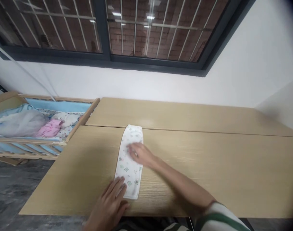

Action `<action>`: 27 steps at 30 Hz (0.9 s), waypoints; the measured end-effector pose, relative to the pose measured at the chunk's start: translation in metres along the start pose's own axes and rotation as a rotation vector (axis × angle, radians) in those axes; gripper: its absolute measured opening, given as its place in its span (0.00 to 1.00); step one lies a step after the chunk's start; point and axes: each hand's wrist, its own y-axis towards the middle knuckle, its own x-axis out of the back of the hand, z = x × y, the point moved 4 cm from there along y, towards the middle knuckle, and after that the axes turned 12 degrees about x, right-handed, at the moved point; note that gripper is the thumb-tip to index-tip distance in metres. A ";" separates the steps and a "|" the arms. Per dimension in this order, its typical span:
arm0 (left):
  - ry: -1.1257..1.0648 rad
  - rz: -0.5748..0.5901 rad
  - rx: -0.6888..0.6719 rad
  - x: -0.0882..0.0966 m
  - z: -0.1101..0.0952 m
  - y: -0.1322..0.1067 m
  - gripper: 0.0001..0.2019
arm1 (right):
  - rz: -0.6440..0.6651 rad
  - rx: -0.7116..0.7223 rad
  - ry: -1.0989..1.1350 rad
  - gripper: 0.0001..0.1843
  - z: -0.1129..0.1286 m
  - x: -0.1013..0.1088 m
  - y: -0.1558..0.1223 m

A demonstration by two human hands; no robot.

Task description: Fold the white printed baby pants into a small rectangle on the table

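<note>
A long, narrow piece of folded white cloth [130, 170] with a small green and pink print lies flat on the wooden table [196, 173]. My left hand [110, 200] rests open at its near left edge, fingers stretched out and the tips touching the fabric. Over the upper half of the cloth is my right hand [141, 155], reaching in from the right. Its fingers look bent and are smeared by motion, and whether they touch the cloth or pinch it I cannot tell.
A wooden crib [82, 120] with blue lining stands left of the table, holding a pink cloth [50, 128] and pale bedding. Behind the cloth a second board [175, 115] runs along the white wall, below a dark-framed window [156, 64].
</note>
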 end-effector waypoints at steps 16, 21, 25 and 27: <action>-0.632 0.266 0.184 0.060 -0.018 0.011 0.10 | -0.209 -0.290 0.273 0.11 0.143 0.006 -0.148; -0.600 0.027 0.248 0.072 0.013 0.095 0.08 | -0.327 -0.288 0.312 0.12 0.097 0.054 -0.095; -0.329 0.047 0.407 0.034 0.049 0.173 0.08 | -0.400 -0.393 0.246 0.13 0.007 0.046 -0.052; -0.272 0.083 0.438 0.012 0.057 0.202 0.08 | -0.372 -0.493 0.189 0.12 -0.035 0.031 -0.038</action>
